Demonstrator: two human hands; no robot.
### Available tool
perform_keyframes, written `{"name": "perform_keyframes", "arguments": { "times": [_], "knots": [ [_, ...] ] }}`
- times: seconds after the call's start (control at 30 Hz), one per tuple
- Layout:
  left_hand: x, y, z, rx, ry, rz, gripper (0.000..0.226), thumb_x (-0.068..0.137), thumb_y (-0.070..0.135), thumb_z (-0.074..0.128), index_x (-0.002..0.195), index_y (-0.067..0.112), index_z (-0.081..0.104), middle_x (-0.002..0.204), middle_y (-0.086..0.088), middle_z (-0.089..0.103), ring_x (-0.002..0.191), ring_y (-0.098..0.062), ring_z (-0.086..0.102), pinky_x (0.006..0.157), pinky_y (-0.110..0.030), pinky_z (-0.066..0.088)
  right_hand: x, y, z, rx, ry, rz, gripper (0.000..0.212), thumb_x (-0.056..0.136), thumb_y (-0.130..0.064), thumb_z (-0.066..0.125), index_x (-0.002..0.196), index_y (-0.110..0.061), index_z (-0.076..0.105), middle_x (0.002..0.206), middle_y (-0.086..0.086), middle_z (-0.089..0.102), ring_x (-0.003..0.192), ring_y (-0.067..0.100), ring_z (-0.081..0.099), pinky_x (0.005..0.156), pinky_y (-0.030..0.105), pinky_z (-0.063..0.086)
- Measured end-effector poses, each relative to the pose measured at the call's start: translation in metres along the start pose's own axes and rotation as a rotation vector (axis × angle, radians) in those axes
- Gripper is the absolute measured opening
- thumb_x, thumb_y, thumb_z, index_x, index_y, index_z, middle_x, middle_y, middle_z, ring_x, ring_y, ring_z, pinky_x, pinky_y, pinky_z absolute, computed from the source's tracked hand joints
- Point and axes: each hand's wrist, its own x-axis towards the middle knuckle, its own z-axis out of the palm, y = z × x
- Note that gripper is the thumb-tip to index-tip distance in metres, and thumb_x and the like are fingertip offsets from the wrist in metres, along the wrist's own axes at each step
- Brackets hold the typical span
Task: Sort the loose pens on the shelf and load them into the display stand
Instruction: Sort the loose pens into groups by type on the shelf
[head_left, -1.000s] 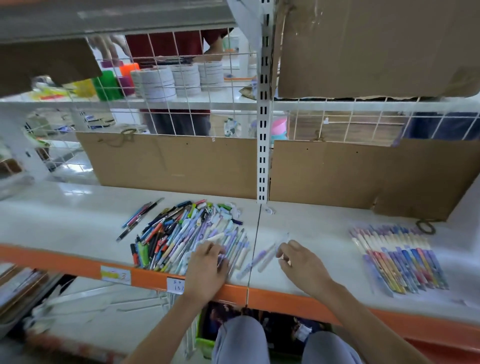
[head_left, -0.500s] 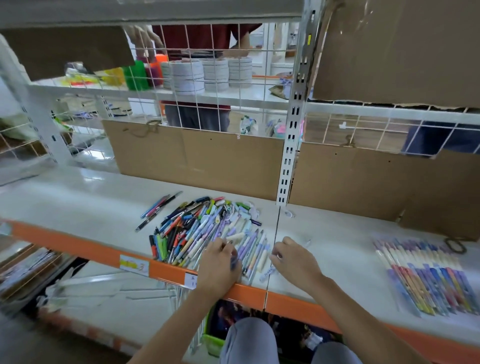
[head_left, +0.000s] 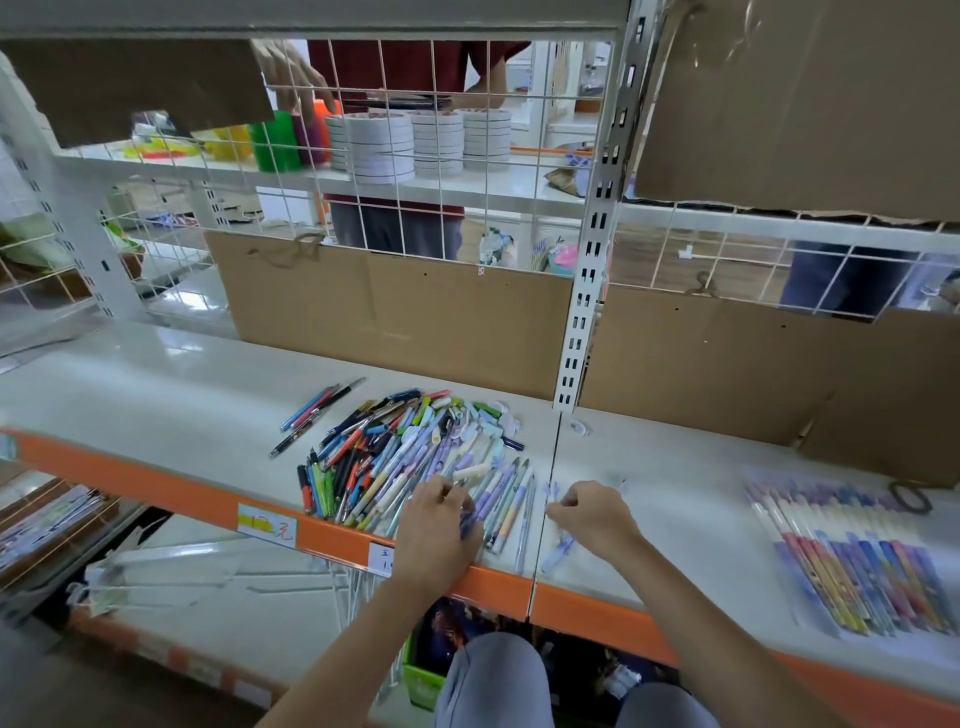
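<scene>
Left hand grips pens at the pile on the shelf; right hand pinches a pale pen.

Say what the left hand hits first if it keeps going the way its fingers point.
Probably the pen pile. The left hand points up-left across the shelf, its fingertips already at the pile's near edge by a white pen. Depth is unclear, so actual contact can't be confirmed.

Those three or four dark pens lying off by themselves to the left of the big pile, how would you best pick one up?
Pinch one of the separate pens around the middle of its barrel, coming straight down from above. They lie flat and slanted on the shelf, apart from the pile, with bare surface on both sides, so fingers can probably close across the barrel without disturbing anything else.
</scene>
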Motion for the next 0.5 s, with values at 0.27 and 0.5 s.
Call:
{"name": "perform_keyframes", "arguments": {
  "times": [0.27,0.5],
  "knots": [
    [-0.002,0.006,-0.002,0.011,0.012,0.005,0.018,0.089,0.032,0.054,0.103,0.022,0.059,0.106,0.001,0.046,0.102,-0.015,0.045,0.09,-0.029,0.041,-0.026,0.02,-0.011,0.402,0.022,-0.048,0.009,0.086,-0.018,0.061,0.089,-0.014,0.054,0.081,0.002,0.063,0.064,0.011,0.054,0.058,0.021,0.041],
    [-0.004,0.025,0.009,0.009,-0.023,0.084,0.025,0.092,0.041,0.049,0.106,0.023,0.06,0.107,0.004,0.046,0.104,-0.013,0.044,0.093,-0.025,0.034,-0.04,0.04,0.0,0.43,0.067,-0.095,0.009,0.085,-0.023,0.067,0.086,-0.018,0.059,0.085,0.0,0.059,0.071,0.013,0.05,0.066,0.02,0.04]
  ]
}}
